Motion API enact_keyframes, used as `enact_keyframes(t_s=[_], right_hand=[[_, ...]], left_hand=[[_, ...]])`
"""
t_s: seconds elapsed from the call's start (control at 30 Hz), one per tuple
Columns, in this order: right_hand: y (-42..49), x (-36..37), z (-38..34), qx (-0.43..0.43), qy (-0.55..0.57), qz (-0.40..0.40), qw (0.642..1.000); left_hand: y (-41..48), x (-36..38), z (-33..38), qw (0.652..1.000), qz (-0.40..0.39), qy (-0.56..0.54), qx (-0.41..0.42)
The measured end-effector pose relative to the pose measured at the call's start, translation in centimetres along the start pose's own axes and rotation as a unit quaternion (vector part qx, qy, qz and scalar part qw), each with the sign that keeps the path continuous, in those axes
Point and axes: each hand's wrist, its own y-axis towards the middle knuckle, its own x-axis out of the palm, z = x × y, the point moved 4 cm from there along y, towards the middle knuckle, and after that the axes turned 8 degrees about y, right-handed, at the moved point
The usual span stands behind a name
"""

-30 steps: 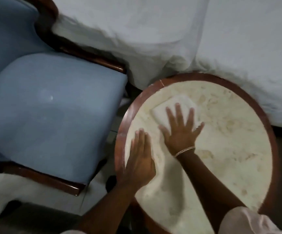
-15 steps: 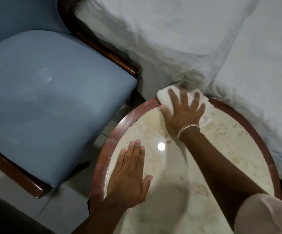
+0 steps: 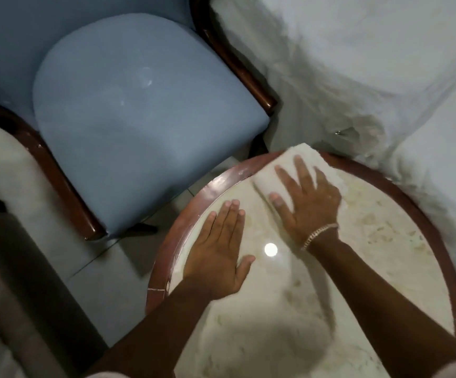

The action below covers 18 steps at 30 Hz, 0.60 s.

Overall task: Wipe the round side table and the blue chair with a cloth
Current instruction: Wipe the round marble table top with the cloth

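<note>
The round side table (image 3: 401, 257) has a pale marble top and a reddish wooden rim; it fills the lower right. A folded white cloth (image 3: 281, 166) lies at its far left edge, partly over the rim. My right hand (image 3: 306, 203), with a bracelet on the wrist, presses flat on the cloth with fingers spread. My left hand (image 3: 218, 252) rests palm-down on the bare marble near the left rim, fingers together, holding nothing. The blue chair (image 3: 145, 115), with a padded seat and dark wooden arms, stands to the upper left of the table.
White bedding (image 3: 371, 64) hangs down right behind and beside the table on the right. Pale floor tiles (image 3: 128, 268) show between chair and table. A dark blurred shape (image 3: 11, 282) and a white padded surface (image 3: 0, 148) sit at the left edge.
Over the last second my right hand pushed the cloth from the table's middle to its far edge, then slightly left along the rim. My left hand stayed flat on the marble. The view shifted.
</note>
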Motion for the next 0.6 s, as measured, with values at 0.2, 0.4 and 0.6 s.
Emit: enact_keyframes(t_s=[0.2,0.4,0.6], right_hand=[[5.2,0.0,-3.6,0.043,0.019,0.033,0.998],[1.8,-0.2,-1.7,0.046,0.025,0.046,0.998],[-1.0,3.9,-10.8,-0.229,-0.060,-0.055,0.970]], left_hand=[[-0.7,0.4,1.1,0.995,0.019,-0.021,-0.092],[-7.5,2.6,5.1,0.982,0.008,-0.071,-0.173],[-9.3,2.7,5.7,0.975,0.026,-0.091,-0.203]])
